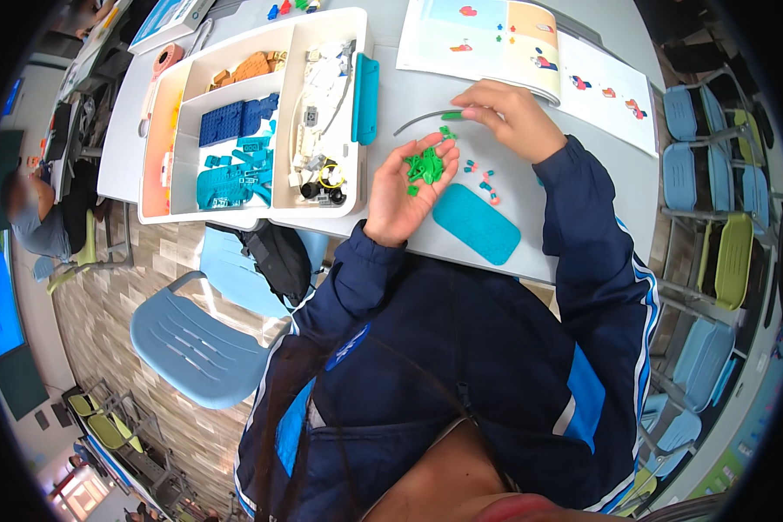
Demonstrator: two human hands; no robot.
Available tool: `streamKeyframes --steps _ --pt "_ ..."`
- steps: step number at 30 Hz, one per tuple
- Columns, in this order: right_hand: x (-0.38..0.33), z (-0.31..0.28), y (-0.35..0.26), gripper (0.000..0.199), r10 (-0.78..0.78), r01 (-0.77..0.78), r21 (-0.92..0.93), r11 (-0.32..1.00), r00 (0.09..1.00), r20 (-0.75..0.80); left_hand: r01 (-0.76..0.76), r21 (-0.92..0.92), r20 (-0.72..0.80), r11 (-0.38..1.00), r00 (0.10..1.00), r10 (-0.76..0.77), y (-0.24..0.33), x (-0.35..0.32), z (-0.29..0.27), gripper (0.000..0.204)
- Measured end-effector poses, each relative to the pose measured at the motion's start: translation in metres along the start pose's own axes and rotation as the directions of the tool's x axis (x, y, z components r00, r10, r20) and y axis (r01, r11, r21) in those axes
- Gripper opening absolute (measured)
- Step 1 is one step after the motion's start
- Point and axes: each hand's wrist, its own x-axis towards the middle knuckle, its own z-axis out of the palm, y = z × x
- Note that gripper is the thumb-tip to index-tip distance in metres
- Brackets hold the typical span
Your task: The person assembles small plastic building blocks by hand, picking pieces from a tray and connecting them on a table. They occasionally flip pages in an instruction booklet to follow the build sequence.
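table (426, 96): grey, carrying everything below; the person sits at its near edge, both dark blue sleeves reaching up onto it.
sorting tray (261, 113): white, divided into compartments, at the person's left; dark blue and teal plates in the middle sections, orange pieces in the far one, white parts and cables on the right side.
instruction booklet (531, 61): lies open at the far right, just beyond the right hand.
teal plate (476, 224): rounded, flat on the table below the hands, apart from both.
left hand (406, 184): palm up, fingers loosely spread and cupped, carrying a pile of small green pieces (424, 165).
right hand (509, 115): fingers pinched closed on a green piece on a thin grey curved rod (418, 119), which rests on the table just above the left palm.
loose bits (483, 174): a few pink and teal pieces lie scattered between the hands and the teal plate.
step in hand: seemingly fitting a green piece onto the grey rod.
next move: probably calls for a fine pinch to lift one piece from the palm without tipping the pile.
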Motion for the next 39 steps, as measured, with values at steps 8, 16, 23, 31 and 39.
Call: streamKeyframes --steps 8,16,23,31,39 --pt "-0.008 0.024 0.013 0.034 0.119 -0.072 -0.296 0.952 0.983 0.143 -0.074 0.111 -0.054 0.991 0.995 0.081 0.001 -0.012 -0.001 0.040" --pt "0.007 0.029 0.012 0.027 0.032 0.043 -0.267 0.963 0.962 0.273 -0.098 0.178 -0.072 0.979 0.991 0.112 0.003 -0.015 -0.009 0.039" --pt "0.015 0.044 -0.001 0.019 0.115 0.074 -0.552 0.830 0.947 0.301 -0.093 0.169 -0.078 0.981 0.991 0.108 0.002 -0.015 -0.010 0.039" --pt "0.021 0.022 0.007 0.021 0.173 -0.092 -0.258 0.962 0.934 0.312 -0.092 0.164 -0.055 0.982 0.993 0.102 0.002 -0.014 -0.005 0.042" --pt "0.028 0.009 -0.046 0.021 0.087 -0.232 0.310 0.922 0.904 0.418 -0.051 0.117 0.038 0.992 0.998 0.047 0.002 -0.012 -0.009 0.042"
